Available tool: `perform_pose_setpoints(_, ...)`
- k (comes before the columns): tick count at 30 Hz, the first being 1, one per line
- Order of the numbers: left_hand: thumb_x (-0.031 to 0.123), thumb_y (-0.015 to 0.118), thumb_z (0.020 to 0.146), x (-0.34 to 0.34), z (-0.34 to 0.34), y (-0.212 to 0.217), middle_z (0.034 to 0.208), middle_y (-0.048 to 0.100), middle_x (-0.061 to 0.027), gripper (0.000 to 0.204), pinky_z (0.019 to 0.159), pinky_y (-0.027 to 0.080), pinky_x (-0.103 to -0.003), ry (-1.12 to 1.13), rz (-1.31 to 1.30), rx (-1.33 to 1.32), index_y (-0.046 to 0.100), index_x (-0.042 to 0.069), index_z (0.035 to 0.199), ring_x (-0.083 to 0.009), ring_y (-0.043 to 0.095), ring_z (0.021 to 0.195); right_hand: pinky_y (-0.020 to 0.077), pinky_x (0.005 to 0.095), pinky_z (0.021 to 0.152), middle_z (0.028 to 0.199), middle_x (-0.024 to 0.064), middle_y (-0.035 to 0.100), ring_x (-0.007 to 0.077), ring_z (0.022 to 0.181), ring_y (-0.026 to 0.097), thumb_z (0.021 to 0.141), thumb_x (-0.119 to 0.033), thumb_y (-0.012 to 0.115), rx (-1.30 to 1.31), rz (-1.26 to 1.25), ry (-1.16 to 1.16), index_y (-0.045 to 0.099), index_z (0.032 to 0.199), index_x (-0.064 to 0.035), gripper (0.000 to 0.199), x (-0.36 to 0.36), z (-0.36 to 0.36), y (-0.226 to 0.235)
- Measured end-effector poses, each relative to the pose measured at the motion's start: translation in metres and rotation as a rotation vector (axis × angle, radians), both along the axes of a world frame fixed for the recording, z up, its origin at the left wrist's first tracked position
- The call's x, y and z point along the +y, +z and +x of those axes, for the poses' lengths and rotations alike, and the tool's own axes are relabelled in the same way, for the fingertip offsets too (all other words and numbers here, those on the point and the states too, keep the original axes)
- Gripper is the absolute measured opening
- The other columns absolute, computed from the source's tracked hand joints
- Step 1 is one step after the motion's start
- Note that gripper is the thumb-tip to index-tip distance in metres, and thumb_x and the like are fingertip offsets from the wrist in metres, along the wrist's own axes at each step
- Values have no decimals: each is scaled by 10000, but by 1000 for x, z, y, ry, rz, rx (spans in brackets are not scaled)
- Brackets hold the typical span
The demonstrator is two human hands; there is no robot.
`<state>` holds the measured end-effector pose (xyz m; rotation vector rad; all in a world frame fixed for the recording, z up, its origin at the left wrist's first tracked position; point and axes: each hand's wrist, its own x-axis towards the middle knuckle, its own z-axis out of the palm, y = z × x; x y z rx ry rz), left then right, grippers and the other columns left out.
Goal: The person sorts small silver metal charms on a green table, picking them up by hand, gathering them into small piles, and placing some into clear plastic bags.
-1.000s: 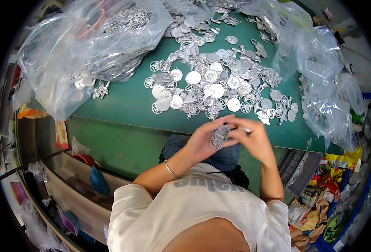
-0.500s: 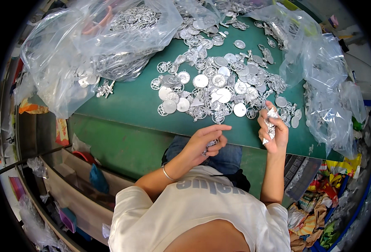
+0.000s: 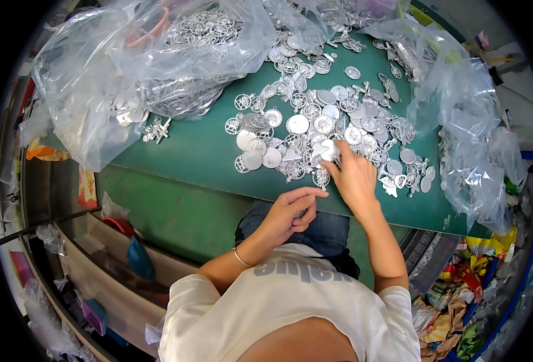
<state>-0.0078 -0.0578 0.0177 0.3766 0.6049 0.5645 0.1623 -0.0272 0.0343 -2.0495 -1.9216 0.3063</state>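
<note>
A spread-out pile of silver-coloured metal pendants (image 3: 272, 158), mostly round discs and open rings, lies on the green table. My right hand (image 3: 354, 175) reaches into its near edge, thumb and forefinger pinched around a pale, flat metal pendant (image 3: 325, 150). At the table's front edge, my left hand (image 3: 290, 216) is curled with its forefinger stretched out. Some small metal pendants (image 3: 301, 213) show between its bent fingers, mostly covered. Several pendants (image 3: 391, 184) lie to the right of my right hand.
Clear plastic bags with metal pieces stand at the left (image 3: 182, 96) and right (image 3: 465, 139) of the green table (image 3: 188, 142). Small cross-shaped pieces (image 3: 156, 130) lie beside the left bag. Below are a beige drawer (image 3: 115, 277) and, at right, crumpled colourful packaging (image 3: 453, 295).
My right hand has moved left into the pile and pinches a pendant there. The jagged silver piece it held has been let go at the right. My left hand stays curled nearly in place.
</note>
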Motion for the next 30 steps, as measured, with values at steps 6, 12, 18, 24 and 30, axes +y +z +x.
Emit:
perform_pose_setpoints(6,86,403,949,6,-3,-1,535,356,18,243,370,184,-182,29,86,7,545,-20,1114,-30,244,442,479,433,650,832,190,641,377,728,615,809,-155,627,117,201,-25,652,978,-36,208,22,45,3)
perform_pose_setpoints(12,81,402,949,7,1,-2,537,361,20,245,373,192,-181,-1,110,16,545,-14,1124,-29,256,443,506,384,711,1219,-6,557,293,847,627,834,-224,595,-150,136,81,612,1100,-167,273,87,60,-6)
perform_pose_setpoints(18,78,407,945,8,-7,-4,543,365,22,246,381,198,-181,3,128,36,543,-17,1126,-31,264,448,515,376,680,1178,22,583,283,794,643,812,-228,619,-167,53,124,636,1019,-120,234,57,61,-2)
perform_pose_setpoints(24,79,416,940,10,-11,-3,552,386,19,249,385,194,-183,74,280,106,541,-19,1132,-30,267,453,498,376,682,1115,67,616,311,798,633,784,-178,651,-57,52,42,666,979,-94,213,65,63,18)
perform_pose_setpoints(30,69,423,931,15,-7,1,559,408,24,237,409,229,-189,97,383,162,561,-19,1103,-32,311,464,491,367,684,1022,111,640,315,806,621,789,-207,650,139,271,395,685,898,-70,178,115,31,-7)
